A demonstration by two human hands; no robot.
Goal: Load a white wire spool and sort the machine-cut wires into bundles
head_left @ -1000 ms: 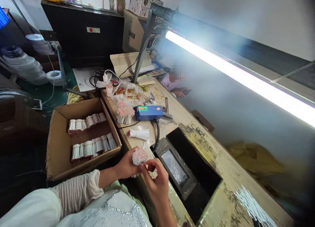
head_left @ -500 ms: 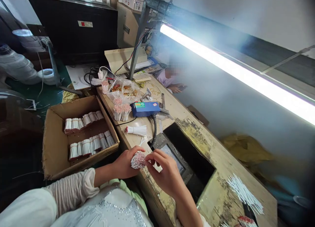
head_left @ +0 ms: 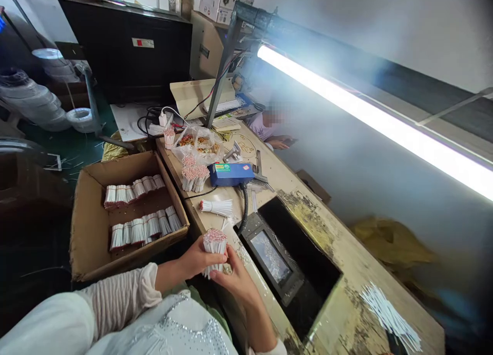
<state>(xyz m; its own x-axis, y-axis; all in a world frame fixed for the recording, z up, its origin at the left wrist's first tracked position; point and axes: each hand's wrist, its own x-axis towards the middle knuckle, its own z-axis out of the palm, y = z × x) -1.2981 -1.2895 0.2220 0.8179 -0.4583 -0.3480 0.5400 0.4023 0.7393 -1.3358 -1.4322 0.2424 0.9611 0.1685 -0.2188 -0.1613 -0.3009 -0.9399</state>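
A bundle of thin white wires with pinkish-red ends stands nearly upright between my two hands at the bench's near edge. My left hand is wrapped around it from the left, its thumb across the front. From the right, my right hand closes on the lower part, thumb in front and fingers behind. Close by on the bench lies another white bundle, red end to the left. Behind that, several bundles stand with their pink ends up.
A cardboard box with two rows of bundles is at left. Beside my right hand, a screen unit sits in a dark bench opening. Loose white wires lie at far right. A tube light hangs overhead; a person is beyond the bench.
The bundle has turned from end-on toward me to nearly upright. My right hand has moved from pinching at the pink ends down to the bundle's lower side. The view has shifted slightly.
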